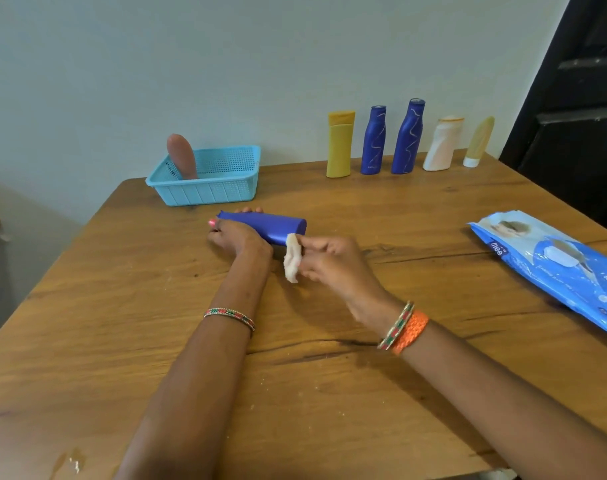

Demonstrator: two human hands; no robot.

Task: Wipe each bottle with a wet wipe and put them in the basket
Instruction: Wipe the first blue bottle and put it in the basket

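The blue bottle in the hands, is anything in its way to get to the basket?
Nothing visible blocks it. Only bare table lies between the blue bottle, held by the left hand, and the basket. A brown bottle stands at the basket's left end; the rest looks free.

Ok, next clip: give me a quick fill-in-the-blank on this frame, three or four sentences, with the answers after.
1. The left hand holds a blue bottle lying on its ____.
2. The right hand pinches a white ____.
3. The light blue basket already holds one ____ bottle.
4. By the wall, ____ bottles stand in a row.

Missing words: side; wipe; brown; five
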